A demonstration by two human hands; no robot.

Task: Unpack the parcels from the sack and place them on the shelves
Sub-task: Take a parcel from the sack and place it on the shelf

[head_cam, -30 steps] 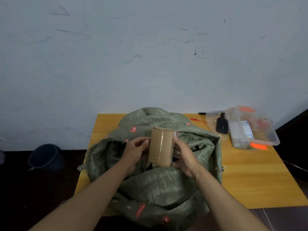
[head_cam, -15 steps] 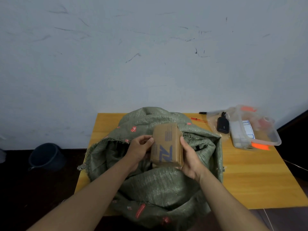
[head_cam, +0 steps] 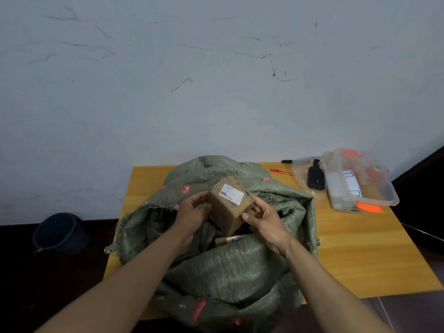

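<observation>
A small cardboard box is held tilted above the open mouth of a green woven sack, a white label with blue marks facing up on its top face. The left hand grips the box's left side, fingers curled along the upper edge and thumb against the near face. The right hand holds the lower right corner, thumb pressed on the front face, fingers wrapped behind. Both forearms reach in from the near edge and converge on the box.

Just beneath the right hand, a second brown parcel shows in the sack's opening, mostly hidden by fabric. The sack's frayed rim sags to the left of the left hand and hangs over the near edge of a yellow wooden table. Bare tabletop lies to the right of the right hand, reaching to the table's right and near edges.

Farther right and beyond that hand, near the table's far corner, sits a clear plastic tub holding papers and orange items, with a clear bag beside it containing a black device. A red pen lies between the bag and the sack. On the dark floor well left of the left hand stands a dark bucket, close to a scuffed pale wall.
</observation>
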